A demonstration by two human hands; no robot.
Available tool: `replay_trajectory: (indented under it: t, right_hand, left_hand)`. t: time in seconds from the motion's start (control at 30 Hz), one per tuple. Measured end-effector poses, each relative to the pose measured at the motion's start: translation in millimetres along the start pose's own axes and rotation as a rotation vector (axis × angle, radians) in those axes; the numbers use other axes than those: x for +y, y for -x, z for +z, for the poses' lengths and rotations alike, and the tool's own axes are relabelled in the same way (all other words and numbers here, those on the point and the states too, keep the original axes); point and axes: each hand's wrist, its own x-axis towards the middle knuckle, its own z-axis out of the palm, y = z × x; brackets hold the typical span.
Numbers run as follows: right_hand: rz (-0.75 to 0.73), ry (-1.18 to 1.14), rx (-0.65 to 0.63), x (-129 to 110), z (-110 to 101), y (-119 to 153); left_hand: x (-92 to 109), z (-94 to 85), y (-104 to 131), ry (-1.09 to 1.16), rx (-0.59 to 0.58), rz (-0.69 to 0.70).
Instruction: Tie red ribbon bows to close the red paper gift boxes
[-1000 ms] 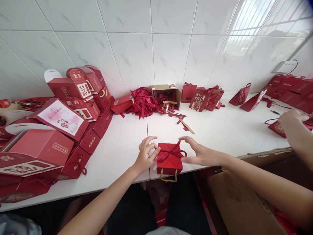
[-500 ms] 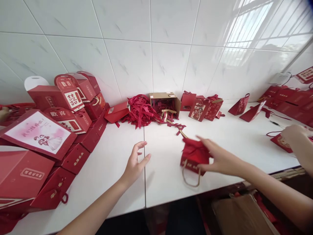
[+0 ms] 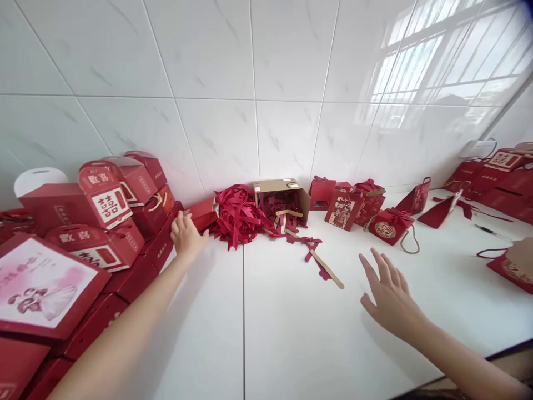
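Observation:
My left hand (image 3: 188,238) is stretched out at the left, its fingers over the near end of a flattish red paper box (image 3: 202,212) and its thumb held apart. I see no grip around the box. Spread fingers show on my right hand (image 3: 393,297), which hovers over the white table with nothing in it. Beyond it stands a small red gift box (image 3: 388,226) with a bow on top, a round gold print and a rope handle. A heap of red ribbons (image 3: 238,215) lies just right of my left hand.
Red gift boxes (image 3: 106,208) are stacked along the left. A cardboard box (image 3: 306,205) holds red and gold strips, some spilling onto the table (image 3: 291,333). Several decorated boxes (image 3: 343,210) stand by the tiled wall. At the right edge another person's hand (image 3: 522,255) touches a red box.
My right hand has let go of the small red gift box, which now stands farther back and right. My left hand has moved left and forward to the flattish red box. The view has shifted.

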Motion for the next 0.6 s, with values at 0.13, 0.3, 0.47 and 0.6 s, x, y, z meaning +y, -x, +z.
replay_trajectory:
  t: [0.13,0.3,0.47,0.6]
  right_hand:
    - [-0.013,-0.009,0.019,2,6,-1]
    - [0.054,-0.003,0.015,1,3,-5]
    - [0.098,0.033,0.033,3,9,-4]
    - [0.115,0.004,0.015,6,15,-4]
  left_hand:
    - [-5,18.3,-31,-0.184,-0.036,0.134]
    - [-9,26.7,-53,-0.150,-0.099,0.129]
    - [-12,4.3,-61,-0.087,-0.111,-0.003]
    - [-14,-29.8,-57,0.014,0.012,-0.134]
